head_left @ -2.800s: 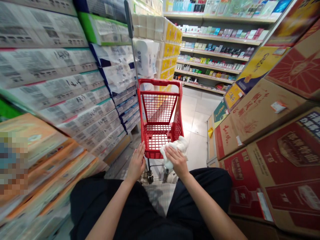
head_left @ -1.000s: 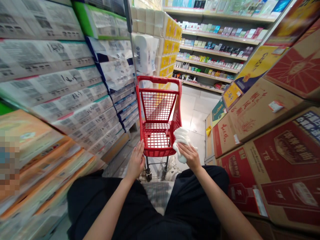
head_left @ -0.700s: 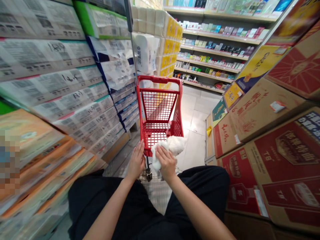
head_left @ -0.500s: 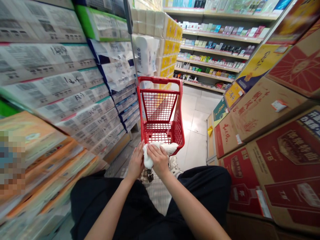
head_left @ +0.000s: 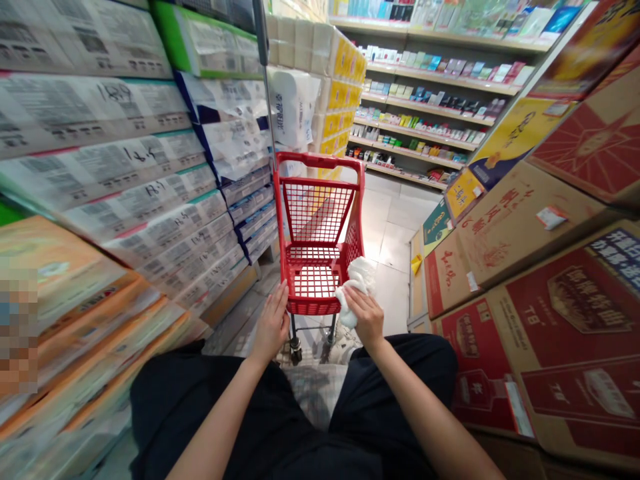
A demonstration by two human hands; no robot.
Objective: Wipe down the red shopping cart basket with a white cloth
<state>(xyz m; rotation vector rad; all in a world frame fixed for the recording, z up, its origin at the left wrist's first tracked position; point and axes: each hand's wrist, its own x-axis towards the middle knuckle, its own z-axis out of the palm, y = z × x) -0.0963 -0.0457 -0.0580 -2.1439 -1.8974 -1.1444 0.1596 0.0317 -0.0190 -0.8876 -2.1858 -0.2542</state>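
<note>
Snugly, right hand (head_left: 364, 320) grips cloth (head_left: 356, 293); cart-rim (head_left: 315, 308) beside.

Glossy red plastic cart (head_left: 320, 160), soft white cloth (head_left: 359, 280), matt cardboard cartons (head_left: 520, 247)

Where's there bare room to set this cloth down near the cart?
The mesh floor of the red cart is bare, beside the white cloth. Floor tiles lie bare ahead, between the cartons and packaged tissue stacks, which crowd both sides.
</note>
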